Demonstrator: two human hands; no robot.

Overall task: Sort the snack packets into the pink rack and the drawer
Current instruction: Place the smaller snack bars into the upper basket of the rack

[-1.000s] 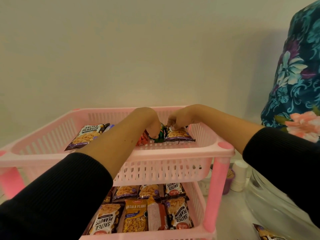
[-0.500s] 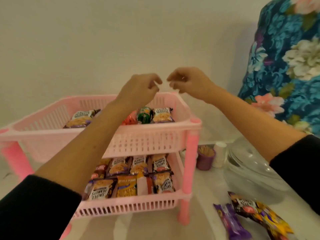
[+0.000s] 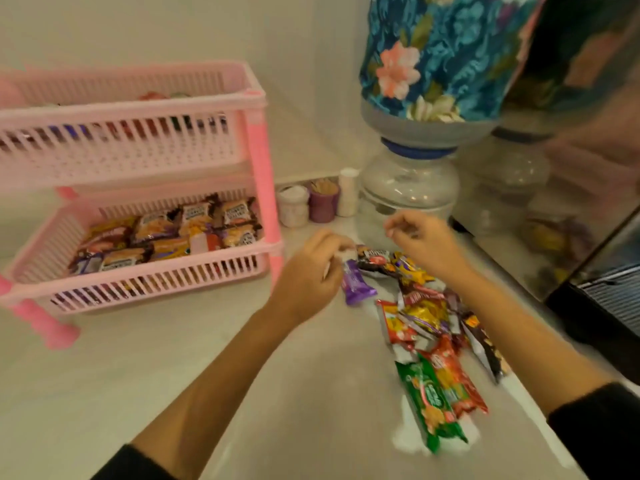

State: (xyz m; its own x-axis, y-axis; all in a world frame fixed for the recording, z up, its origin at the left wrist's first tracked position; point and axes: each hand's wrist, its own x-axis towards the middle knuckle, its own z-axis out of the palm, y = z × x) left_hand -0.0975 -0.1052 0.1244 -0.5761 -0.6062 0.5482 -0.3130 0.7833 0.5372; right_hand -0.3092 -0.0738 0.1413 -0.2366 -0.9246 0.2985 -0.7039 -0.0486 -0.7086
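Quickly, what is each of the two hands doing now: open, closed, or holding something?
Left hand: fingers curled at the top of the purple packet; a real grip cannot be told.
Right hand: loosely curled above the pile, holding nothing.

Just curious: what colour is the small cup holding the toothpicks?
Purple cup, clearest in the head view.

Your one head view looks forward and down — rack (image 3: 131,157) upper left, packets (image 3: 429,327) lower right, close in.
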